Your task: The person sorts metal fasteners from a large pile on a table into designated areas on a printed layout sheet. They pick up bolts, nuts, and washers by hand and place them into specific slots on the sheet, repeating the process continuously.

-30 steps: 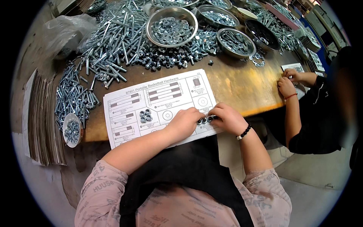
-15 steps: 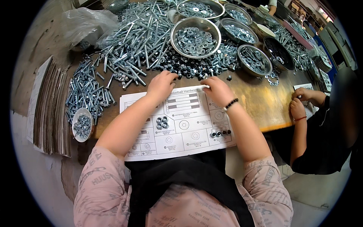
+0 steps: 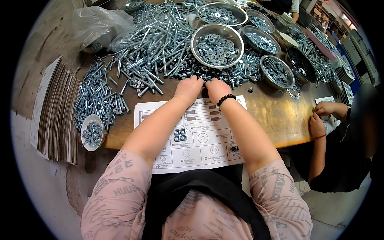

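My left hand (image 3: 189, 89) and my right hand (image 3: 216, 88) lie side by side, palms down, at the near edge of a heap of dark nuts (image 3: 200, 72) just beyond a white printed sheet (image 3: 200, 140). The fingers curl into the nuts; whether they hold any is hidden. On the sheet, a small cluster of silver nuts (image 3: 179, 135) sits left of centre and a few dark nuts (image 3: 233, 149) lie near its right edge. A black bead bracelet (image 3: 225, 98) circles my right wrist.
Long silver bolts (image 3: 156, 36) pile up behind the nuts. Several steel bowls (image 3: 216, 39) of washers and nuts stand at the back. A small dish of nuts (image 3: 92, 132) sits at the left table edge beside stacked cardboard (image 3: 56, 108). Another person's hands (image 3: 322, 116) work at right.
Both my hands left the sheet's lower right, moved up across it, and now rest close together at the nut heap. Dark nuts now lie on the sheet's right side.
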A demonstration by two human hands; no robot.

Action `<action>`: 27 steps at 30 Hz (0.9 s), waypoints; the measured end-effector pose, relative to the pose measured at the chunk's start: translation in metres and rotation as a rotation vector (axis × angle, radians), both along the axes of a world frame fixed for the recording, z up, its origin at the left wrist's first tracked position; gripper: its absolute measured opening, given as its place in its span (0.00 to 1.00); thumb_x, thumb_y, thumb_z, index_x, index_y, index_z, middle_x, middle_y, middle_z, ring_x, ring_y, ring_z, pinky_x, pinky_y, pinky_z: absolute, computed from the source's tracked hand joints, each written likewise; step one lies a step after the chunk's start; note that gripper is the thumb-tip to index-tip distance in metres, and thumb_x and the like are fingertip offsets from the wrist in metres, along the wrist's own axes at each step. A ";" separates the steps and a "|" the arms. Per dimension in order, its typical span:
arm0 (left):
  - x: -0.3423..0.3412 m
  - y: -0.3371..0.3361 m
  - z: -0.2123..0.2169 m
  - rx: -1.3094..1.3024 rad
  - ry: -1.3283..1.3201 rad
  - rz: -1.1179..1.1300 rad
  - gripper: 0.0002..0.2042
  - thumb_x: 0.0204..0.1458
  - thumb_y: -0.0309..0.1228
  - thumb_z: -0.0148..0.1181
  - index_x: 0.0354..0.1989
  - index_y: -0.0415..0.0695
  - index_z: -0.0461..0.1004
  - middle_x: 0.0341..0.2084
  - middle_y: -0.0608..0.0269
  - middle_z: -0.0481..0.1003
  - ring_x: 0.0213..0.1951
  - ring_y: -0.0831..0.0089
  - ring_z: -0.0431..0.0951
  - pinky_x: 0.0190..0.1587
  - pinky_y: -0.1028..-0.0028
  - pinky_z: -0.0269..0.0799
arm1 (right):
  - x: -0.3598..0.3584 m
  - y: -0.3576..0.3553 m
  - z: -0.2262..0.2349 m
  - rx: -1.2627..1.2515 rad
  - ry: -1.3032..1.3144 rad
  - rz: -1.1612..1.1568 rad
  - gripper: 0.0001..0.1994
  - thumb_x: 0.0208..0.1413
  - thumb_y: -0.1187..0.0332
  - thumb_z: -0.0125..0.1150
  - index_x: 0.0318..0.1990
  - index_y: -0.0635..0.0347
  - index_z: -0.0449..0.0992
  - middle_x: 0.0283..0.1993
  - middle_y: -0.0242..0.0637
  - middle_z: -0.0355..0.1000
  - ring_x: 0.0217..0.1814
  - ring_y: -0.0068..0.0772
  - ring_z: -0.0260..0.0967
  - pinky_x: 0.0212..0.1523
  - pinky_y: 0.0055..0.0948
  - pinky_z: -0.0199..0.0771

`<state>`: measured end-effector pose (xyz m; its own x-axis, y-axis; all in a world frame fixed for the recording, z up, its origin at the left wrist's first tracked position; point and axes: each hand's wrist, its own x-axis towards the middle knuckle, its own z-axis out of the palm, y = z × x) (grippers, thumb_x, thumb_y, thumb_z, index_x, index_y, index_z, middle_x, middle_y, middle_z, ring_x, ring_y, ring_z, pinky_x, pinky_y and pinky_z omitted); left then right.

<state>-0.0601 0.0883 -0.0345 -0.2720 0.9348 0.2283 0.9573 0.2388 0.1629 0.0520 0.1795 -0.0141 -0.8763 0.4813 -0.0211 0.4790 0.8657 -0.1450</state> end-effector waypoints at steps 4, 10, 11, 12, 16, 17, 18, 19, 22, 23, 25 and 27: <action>0.000 -0.005 0.012 -0.053 -0.196 0.066 0.07 0.44 0.30 0.54 0.33 0.45 0.73 0.30 0.56 0.70 0.37 0.57 0.73 0.39 0.64 0.70 | 0.003 -0.002 0.006 0.001 -0.056 -0.014 0.09 0.51 0.71 0.47 0.35 0.57 0.75 0.41 0.43 0.68 0.44 0.41 0.70 0.41 0.36 0.72; -0.013 -0.015 0.012 -0.106 -0.211 -0.031 0.10 0.43 0.31 0.58 0.36 0.46 0.74 0.33 0.57 0.70 0.38 0.58 0.72 0.41 0.64 0.69 | 0.016 0.007 0.004 -0.059 0.136 0.013 0.07 0.50 0.70 0.50 0.35 0.58 0.73 0.39 0.42 0.68 0.41 0.43 0.69 0.40 0.37 0.71; -0.012 -0.016 0.009 -0.091 -0.209 -0.040 0.10 0.43 0.31 0.59 0.36 0.46 0.74 0.33 0.57 0.70 0.38 0.58 0.72 0.42 0.65 0.68 | 0.023 0.007 0.008 -0.098 0.165 0.001 0.07 0.50 0.69 0.52 0.35 0.58 0.72 0.38 0.42 0.68 0.41 0.44 0.68 0.41 0.37 0.70; -0.013 -0.017 0.009 -0.090 -0.210 -0.052 0.10 0.43 0.30 0.58 0.36 0.46 0.74 0.33 0.57 0.70 0.38 0.58 0.72 0.42 0.65 0.68 | 0.031 0.007 0.014 -0.138 0.184 -0.012 0.08 0.49 0.68 0.54 0.36 0.57 0.73 0.38 0.42 0.68 0.41 0.44 0.68 0.42 0.38 0.69; -0.013 -0.019 0.011 -0.147 -0.177 -0.056 0.10 0.44 0.30 0.58 0.37 0.46 0.74 0.33 0.59 0.70 0.39 0.59 0.72 0.41 0.65 0.69 | 0.079 0.003 0.032 -0.336 0.276 0.026 0.08 0.48 0.68 0.55 0.37 0.57 0.74 0.37 0.43 0.69 0.41 0.45 0.67 0.43 0.37 0.68; -0.008 -0.018 0.016 -0.103 -0.222 -0.047 0.10 0.44 0.30 0.58 0.37 0.45 0.74 0.33 0.59 0.70 0.38 0.60 0.72 0.41 0.66 0.69 | 0.098 0.002 0.036 -0.355 0.251 0.047 0.09 0.47 0.68 0.56 0.36 0.58 0.74 0.36 0.43 0.69 0.41 0.45 0.67 0.43 0.37 0.68; -0.001 -0.019 0.021 -0.059 -0.267 -0.034 0.10 0.44 0.29 0.58 0.36 0.45 0.74 0.33 0.59 0.70 0.38 0.60 0.72 0.40 0.66 0.69 | 0.116 0.001 0.038 -0.375 0.227 0.072 0.09 0.46 0.69 0.57 0.36 0.58 0.74 0.36 0.43 0.70 0.41 0.44 0.67 0.42 0.37 0.68; 0.008 -0.020 0.026 -0.019 -0.315 -0.101 0.10 0.43 0.29 0.58 0.36 0.44 0.74 0.32 0.58 0.71 0.38 0.60 0.72 0.40 0.66 0.69 | 0.134 0.000 0.038 -0.373 0.204 0.078 0.09 0.45 0.70 0.57 0.36 0.59 0.74 0.35 0.43 0.69 0.40 0.44 0.67 0.41 0.36 0.68; 0.052 -0.023 0.039 0.035 -0.464 -0.280 0.10 0.43 0.29 0.57 0.36 0.43 0.74 0.31 0.58 0.71 0.37 0.61 0.72 0.40 0.68 0.68 | 0.181 -0.009 0.042 -0.385 0.124 0.067 0.09 0.43 0.70 0.59 0.35 0.59 0.74 0.35 0.42 0.70 0.40 0.44 0.68 0.41 0.36 0.68; 0.071 -0.026 0.044 0.009 -0.480 -0.346 0.10 0.43 0.29 0.57 0.36 0.43 0.74 0.31 0.58 0.71 0.37 0.61 0.72 0.40 0.68 0.68 | 0.191 -0.015 0.046 -0.375 0.106 0.048 0.10 0.43 0.70 0.59 0.35 0.58 0.74 0.35 0.41 0.70 0.40 0.44 0.68 0.40 0.36 0.69; 0.101 -0.033 0.041 -0.073 -0.512 -0.426 0.11 0.42 0.29 0.57 0.36 0.43 0.74 0.32 0.58 0.71 0.38 0.61 0.72 0.41 0.68 0.68 | 0.202 -0.023 0.046 -0.343 0.064 0.029 0.10 0.42 0.70 0.59 0.35 0.57 0.74 0.35 0.40 0.70 0.39 0.43 0.68 0.40 0.36 0.69; 0.122 -0.037 0.035 -0.141 -0.532 -0.472 0.11 0.43 0.30 0.56 0.37 0.45 0.74 0.34 0.57 0.70 0.37 0.58 0.72 0.41 0.65 0.69 | 0.205 -0.032 0.047 -0.296 0.015 0.013 0.10 0.42 0.71 0.59 0.35 0.56 0.74 0.35 0.39 0.70 0.39 0.42 0.68 0.40 0.35 0.69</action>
